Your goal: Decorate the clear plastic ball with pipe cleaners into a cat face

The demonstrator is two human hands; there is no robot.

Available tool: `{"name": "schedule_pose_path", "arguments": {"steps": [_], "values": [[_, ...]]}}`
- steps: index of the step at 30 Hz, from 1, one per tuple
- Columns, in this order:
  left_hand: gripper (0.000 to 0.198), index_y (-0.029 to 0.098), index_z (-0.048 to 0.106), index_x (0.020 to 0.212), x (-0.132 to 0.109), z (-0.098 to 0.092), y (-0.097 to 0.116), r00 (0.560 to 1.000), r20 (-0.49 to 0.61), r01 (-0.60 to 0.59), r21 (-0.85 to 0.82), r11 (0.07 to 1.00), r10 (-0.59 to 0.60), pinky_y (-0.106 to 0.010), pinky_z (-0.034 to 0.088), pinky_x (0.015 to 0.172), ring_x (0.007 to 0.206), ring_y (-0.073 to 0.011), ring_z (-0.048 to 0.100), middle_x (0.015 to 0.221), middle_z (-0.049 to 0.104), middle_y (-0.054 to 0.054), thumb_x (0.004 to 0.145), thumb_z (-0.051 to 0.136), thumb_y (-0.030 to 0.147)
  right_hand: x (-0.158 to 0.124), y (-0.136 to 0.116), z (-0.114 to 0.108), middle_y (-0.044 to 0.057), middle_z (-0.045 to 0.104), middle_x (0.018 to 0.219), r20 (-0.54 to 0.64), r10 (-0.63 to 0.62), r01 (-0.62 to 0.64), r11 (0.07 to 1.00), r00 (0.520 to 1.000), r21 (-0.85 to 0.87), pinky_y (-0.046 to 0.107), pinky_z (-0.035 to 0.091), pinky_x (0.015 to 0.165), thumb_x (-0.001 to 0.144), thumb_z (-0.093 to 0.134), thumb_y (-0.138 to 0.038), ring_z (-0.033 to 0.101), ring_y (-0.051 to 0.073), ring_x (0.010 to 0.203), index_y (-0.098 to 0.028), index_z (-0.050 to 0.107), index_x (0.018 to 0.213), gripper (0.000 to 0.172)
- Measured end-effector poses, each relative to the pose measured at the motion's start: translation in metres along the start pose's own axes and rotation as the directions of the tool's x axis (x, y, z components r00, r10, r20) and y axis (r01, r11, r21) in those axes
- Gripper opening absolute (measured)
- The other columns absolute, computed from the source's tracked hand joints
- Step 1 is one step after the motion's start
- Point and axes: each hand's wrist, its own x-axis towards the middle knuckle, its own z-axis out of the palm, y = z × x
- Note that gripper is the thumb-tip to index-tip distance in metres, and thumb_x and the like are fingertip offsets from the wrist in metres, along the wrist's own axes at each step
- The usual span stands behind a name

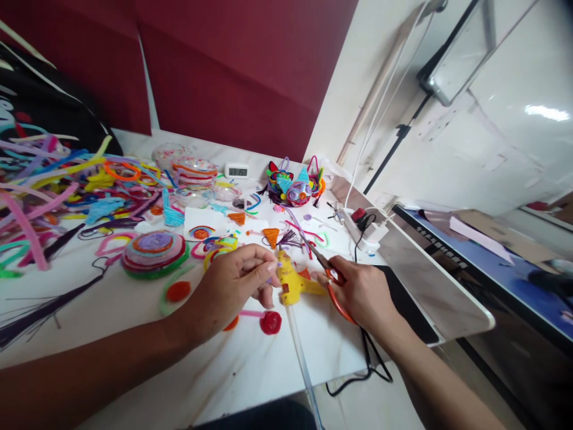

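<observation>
My right hand (364, 289) grips a pair of orange-handled scissors (336, 303), its blades pointing up and left past a purple pipe cleaner. My left hand (246, 272) is closed in a pinch, with a tiny purple bit showing at the fingertips that is too small to name. Between both hands lies a yellow glue gun (292, 283), a long clear glue stick (301, 352) running from its back toward me. Above its nozzle is an orange triangle (271, 237). Below my left hand is a red coil (271, 322) on a pink stem.
Loose pipe cleaners (49, 179) pile up at the left. Nearer are a striped coiled disc (154, 254) and a purple tassel (54, 298). A small digital clock (236, 171) and decorated colourful pieces (295, 185) stand at the back. A power strip (371, 237) with cables sits right.
</observation>
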Motion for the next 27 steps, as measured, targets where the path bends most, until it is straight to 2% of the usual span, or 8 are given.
{"name": "schedule_pose_path", "arguments": {"steps": [5,8,10,12,14,17,19,27], "values": [[0.013,0.017,0.055,0.084,0.005,-0.002,0.0,0.999,-0.005,-0.041,0.11,0.993,0.042,-0.023,0.05,0.047,0.046,-0.011,0.06,0.068,0.064,0.002,0.084,0.058,0.03,0.022,0.013,0.004,0.006,0.073,0.085,-0.031,0.082,-0.087,0.942,0.996,-0.324,0.03,0.023,0.055,0.091,0.053,-0.049,0.066,0.022,0.067,-0.023,0.065,0.095,0.029],[0.016,0.017,0.06,0.093,0.005,-0.007,-0.001,0.989,0.024,-0.147,0.358,0.922,0.149,-0.022,0.043,0.044,0.041,-0.0094,0.053,0.06,0.057,0.005,0.087,0.051,0.029,0.024,0.012,0.002,0.009,0.072,0.086,-0.069,0.018,-0.043,0.924,0.997,-0.38,0.032,0.028,0.063,0.091,0.055,-0.041,0.067,0.024,0.075,-0.019,0.065,0.093,0.024],[0.027,0.019,0.064,0.109,0.005,-0.01,-0.001,0.949,0.11,-0.298,0.626,0.72,0.297,-0.022,0.041,0.048,0.044,-0.0099,0.052,0.057,0.056,0.005,0.089,0.046,0.025,0.018,0.006,-0.003,0.009,0.071,0.083,-0.097,-0.048,0.007,0.92,0.994,-0.391,0.033,0.029,0.067,0.092,0.055,-0.036,0.065,0.023,0.077,-0.018,0.064,0.091,0.021],[0.041,0.023,0.06,0.126,0.005,-0.009,0.0,0.876,0.275,-0.434,0.806,0.402,0.396,-0.023,0.04,0.052,0.052,-0.0118,0.055,0.061,0.059,0.003,0.09,0.043,0.018,0.01,-0.002,-0.009,0.009,0.069,0.081,-0.121,-0.116,0.058,0.915,0.986,-0.4,0.033,0.028,0.069,0.092,0.054,-0.033,0.064,0.023,0.076,-0.017,0.064,0.09,0.019],[0.054,0.029,0.052,0.138,0.006,-0.005,0.003,0.819,0.431,-0.501,0.858,0.108,0.378,-0.023,0.037,0.05,0.055,-0.0134,0.057,0.066,0.062,0.001,0.088,0.039,0.01,0.002,-0.009,-0.014,0.009,0.069,0.081,-0.132,-0.173,0.105,0.907,0.976,-0.407,0.034,0.027,0.069,0.092,0.054,-0.03,0.063,0.023,0.075,-0.016,0.064,0.09,0.017],[0.071,0.034,0.039,0.147,0.012,0.006,0.01,0.812,0.524,-0.487,0.851,-0.196,0.256,-0.025,0.029,0.044,0.049,-0.0141,0.053,0.065,0.061,0.001,0.084,0.038,0.0,-0.007,-0.015,-0.02,0.008,0.068,0.08,-0.145,-0.227,0.153,0.904,0.963,-0.4,0.034,0.026,0.068,0.094,0.052,-0.025,0.061,0.022,0.073,-0.016,0.063,0.089,0.015],[0.075,0.034,0.033,0.149,0.019,0.013,0.013,0.817,0.535,-0.469,0.833,-0.292,0.213,-0.025,0.03,0.045,0.051,-0.0152,0.055,0.067,0.062,0.0,0.083,0.038,-0.001,-0.011,-0.015,-0.022,0.008,0.068,0.079,-0.172,-0.239,0.154,0.904,0.956,-0.399,0.033,0.026,0.068,0.094,0.051,-0.024,0.06,0.022,0.073,-0.017,0.063,0.09,0.015],[0.07,0.027,0.032,0.15,0.05,0.029,0.02,0.784,0.599,-0.499,0.764,-0.409,0.163,-0.027,0.035,0.051,0.058,-0.0179,0.058,0.074,0.065,-0.006,0.086,0.036,0.0,-0.019,0.009,-0.028,0.009,0.069,0.079,-0.186,-0.141,0.059,0.919,0.972,-0.389,0.034,0.025,0.069,0.091,0.054,-0.024,0.061,0.022,0.073,-0.016,0.064,0.085,0.014]]}}
